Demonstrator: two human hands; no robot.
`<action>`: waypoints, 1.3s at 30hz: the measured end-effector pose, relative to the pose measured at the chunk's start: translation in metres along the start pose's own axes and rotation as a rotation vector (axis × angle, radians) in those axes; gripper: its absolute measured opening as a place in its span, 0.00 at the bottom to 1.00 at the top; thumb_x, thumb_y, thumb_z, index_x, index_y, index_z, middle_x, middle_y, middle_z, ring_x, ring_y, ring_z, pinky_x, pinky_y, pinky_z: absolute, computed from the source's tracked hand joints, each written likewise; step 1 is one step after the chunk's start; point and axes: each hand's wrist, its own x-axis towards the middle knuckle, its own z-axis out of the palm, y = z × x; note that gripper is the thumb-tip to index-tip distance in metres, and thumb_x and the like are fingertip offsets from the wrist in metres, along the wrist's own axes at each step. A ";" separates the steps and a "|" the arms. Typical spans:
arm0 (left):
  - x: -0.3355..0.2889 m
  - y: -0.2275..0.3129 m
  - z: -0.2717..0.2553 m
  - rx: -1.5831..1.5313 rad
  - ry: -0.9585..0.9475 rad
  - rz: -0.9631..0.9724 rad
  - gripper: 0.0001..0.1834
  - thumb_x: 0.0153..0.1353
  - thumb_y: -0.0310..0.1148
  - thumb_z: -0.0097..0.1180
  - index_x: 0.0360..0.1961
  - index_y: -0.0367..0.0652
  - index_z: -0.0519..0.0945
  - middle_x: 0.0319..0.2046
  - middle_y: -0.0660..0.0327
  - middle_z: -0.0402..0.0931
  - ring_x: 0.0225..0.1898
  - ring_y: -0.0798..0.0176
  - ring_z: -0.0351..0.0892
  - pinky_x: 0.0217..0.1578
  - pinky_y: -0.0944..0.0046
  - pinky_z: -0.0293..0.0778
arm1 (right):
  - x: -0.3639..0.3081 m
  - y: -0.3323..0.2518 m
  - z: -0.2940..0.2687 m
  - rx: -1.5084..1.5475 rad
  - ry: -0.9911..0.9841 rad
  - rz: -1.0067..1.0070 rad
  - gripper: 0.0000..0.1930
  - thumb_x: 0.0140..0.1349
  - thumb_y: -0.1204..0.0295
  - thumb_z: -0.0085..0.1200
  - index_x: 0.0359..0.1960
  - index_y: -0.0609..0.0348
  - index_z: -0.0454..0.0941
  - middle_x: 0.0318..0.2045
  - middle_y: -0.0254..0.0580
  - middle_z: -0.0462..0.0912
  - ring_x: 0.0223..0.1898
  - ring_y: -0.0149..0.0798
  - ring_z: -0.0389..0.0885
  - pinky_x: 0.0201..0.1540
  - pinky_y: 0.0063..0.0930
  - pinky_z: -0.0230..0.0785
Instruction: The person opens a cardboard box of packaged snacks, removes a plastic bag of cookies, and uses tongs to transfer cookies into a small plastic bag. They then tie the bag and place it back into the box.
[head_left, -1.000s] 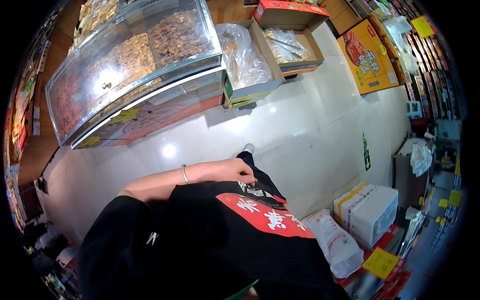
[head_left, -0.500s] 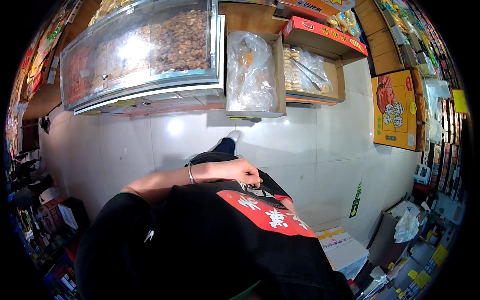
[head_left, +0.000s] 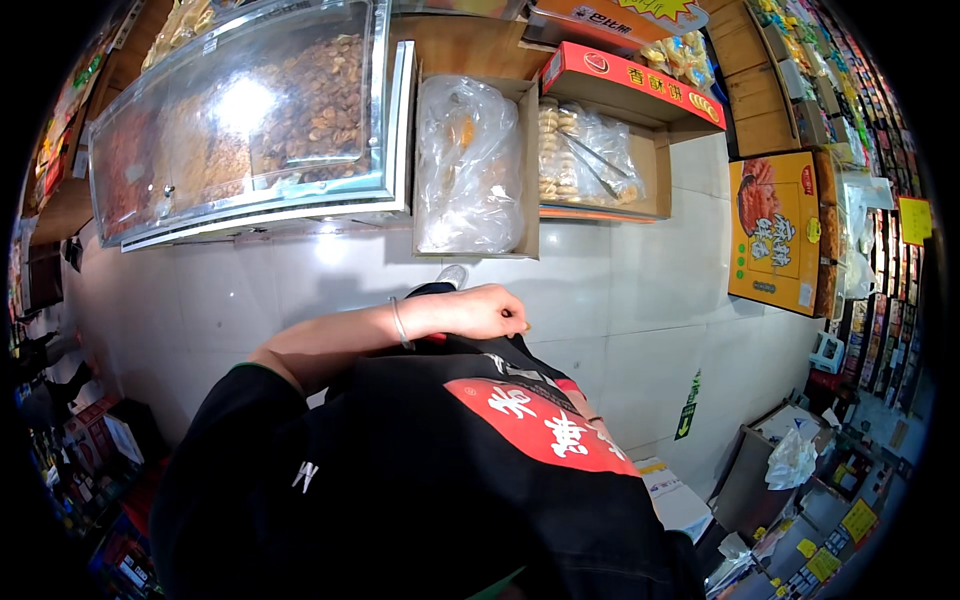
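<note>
My left hand [head_left: 488,310], with a silver bangle on its wrist, is held in front of my waist, its fingers curled closed. Black cloth of my apron [head_left: 400,440] rises to the fingertips and appears pinched there. A tiny yellowish-brown spot shows at the fingertips; I cannot make out what it is. The apron carries a red printed patch [head_left: 535,425]. Of my right arm only a strip of bare skin shows past the patch's right edge; the right hand is hidden behind the apron.
Ahead stand a clear-lidded bin of nuts [head_left: 240,120], a carton lined with plastic film [head_left: 528,170], and a red-edged carton of biscuits with tongs [head_left: 655,165]. A yellow carton [head_left: 775,235] stands right, by the shelves. A white box [head_left: 680,505] sits near my right side.
My left hand has moved slightly forward, away from my body, and the apron cloth has risen with it. The bins and cartons have shifted left and somewhat down in the picture.
</note>
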 end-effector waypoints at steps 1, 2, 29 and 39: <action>0.001 0.000 -0.004 -0.028 0.014 -0.008 0.14 0.65 0.36 0.51 0.38 0.35 0.81 0.35 0.57 0.83 0.38 0.65 0.81 0.44 0.65 0.74 | 0.000 0.001 -0.004 -0.015 -0.001 -0.009 0.16 0.59 0.62 0.48 0.37 0.60 0.82 0.37 0.60 0.82 0.43 0.58 0.81 0.43 0.47 0.73; 0.003 0.001 -0.007 -0.056 0.029 -0.015 0.14 0.65 0.36 0.51 0.38 0.35 0.81 0.34 0.57 0.83 0.37 0.65 0.81 0.44 0.65 0.74 | -0.001 0.004 -0.007 -0.032 -0.007 -0.018 0.16 0.59 0.62 0.48 0.37 0.60 0.82 0.37 0.60 0.81 0.43 0.58 0.81 0.44 0.47 0.73; 0.022 -0.056 -0.021 -0.277 0.149 -0.113 0.11 0.67 0.32 0.51 0.40 0.35 0.80 0.32 0.61 0.81 0.34 0.71 0.77 0.39 0.69 0.75 | -0.106 -0.071 -0.106 0.096 0.400 -0.126 0.12 0.58 0.70 0.50 0.40 0.63 0.76 0.36 0.55 0.78 0.40 0.57 0.79 0.41 0.44 0.72; 0.038 -0.158 -0.075 -0.149 0.364 -0.188 0.12 0.66 0.34 0.53 0.39 0.34 0.80 0.29 0.60 0.80 0.32 0.70 0.78 0.36 0.69 0.75 | -0.149 -0.089 -0.140 0.002 0.495 -0.306 0.07 0.58 0.74 0.59 0.36 0.61 0.79 0.30 0.46 0.80 0.33 0.46 0.82 0.34 0.34 0.74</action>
